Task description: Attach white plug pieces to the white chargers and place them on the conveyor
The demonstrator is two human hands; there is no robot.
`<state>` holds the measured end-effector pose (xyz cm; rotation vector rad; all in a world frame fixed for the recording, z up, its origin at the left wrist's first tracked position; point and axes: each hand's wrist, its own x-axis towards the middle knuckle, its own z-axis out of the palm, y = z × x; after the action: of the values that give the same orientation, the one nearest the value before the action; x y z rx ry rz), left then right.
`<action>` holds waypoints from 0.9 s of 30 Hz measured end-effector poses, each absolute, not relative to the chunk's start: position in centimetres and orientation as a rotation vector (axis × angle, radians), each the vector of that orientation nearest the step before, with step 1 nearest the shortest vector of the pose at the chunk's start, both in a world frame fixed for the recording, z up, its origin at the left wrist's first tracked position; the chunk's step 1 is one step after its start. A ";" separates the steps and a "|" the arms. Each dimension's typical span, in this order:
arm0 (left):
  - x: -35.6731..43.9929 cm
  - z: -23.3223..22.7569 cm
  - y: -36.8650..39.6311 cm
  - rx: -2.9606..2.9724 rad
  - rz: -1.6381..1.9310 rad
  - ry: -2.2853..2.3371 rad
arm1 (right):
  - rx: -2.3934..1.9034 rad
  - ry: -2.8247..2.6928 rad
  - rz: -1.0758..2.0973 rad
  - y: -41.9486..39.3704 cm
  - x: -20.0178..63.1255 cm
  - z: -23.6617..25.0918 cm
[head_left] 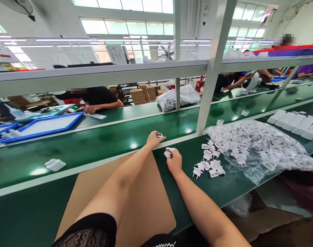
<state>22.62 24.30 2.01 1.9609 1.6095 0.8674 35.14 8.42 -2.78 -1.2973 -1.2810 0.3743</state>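
Note:
My left hand [153, 140] reaches over the near edge of the green conveyor belt [107, 140]. It is closed on a white plastic plug part [159, 136] with an oval opening. My right hand [175, 160] is nearer to me, above the green bench, its fingers wrapped round a white plug part [168, 152]; my fingers hide some of it. To its right lies a loose heap of white two-pin plug parts [213, 168]. Beyond them, a clear plastic bag [272, 151] spills more of the same parts.
A brown cardboard sheet [136, 202] lies under my left arm. A white housing [55, 165] sits on the belt at left. A metal post [210, 72] and shelf beam [100, 77] stand ahead. White blocks [297, 122] are lined up at right. Co-workers sit across the belt.

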 end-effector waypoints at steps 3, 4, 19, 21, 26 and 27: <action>18.8 2.2 20.3 2.016 0.921 1.638 | -1.263 -1.130 0.482 8.8 35.3 -2.7; 17.5 2.2 18.6 2.038 0.929 1.642 | -1.252 -1.079 0.532 9.0 35.1 -2.7; 11.4 -1.3 4.7 1.647 1.032 1.218 | -1.017 -1.581 0.639 3.6 31.0 2.0; 11.3 -1.4 5.0 1.656 1.044 1.138 | -0.952 -1.787 0.446 3.0 30.6 2.5; 11.1 -1.0 5.3 1.656 1.040 1.092 | -0.927 -1.938 0.324 3.2 29.5 2.4; 11.1 -0.9 5.3 1.657 1.032 1.091 | -0.925 -1.958 0.320 3.4 29.3 2.3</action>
<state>11.12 5.25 -0.95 1.6571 1.0911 1.0318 29.34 3.40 2.32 -0.9248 -1.9580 0.3201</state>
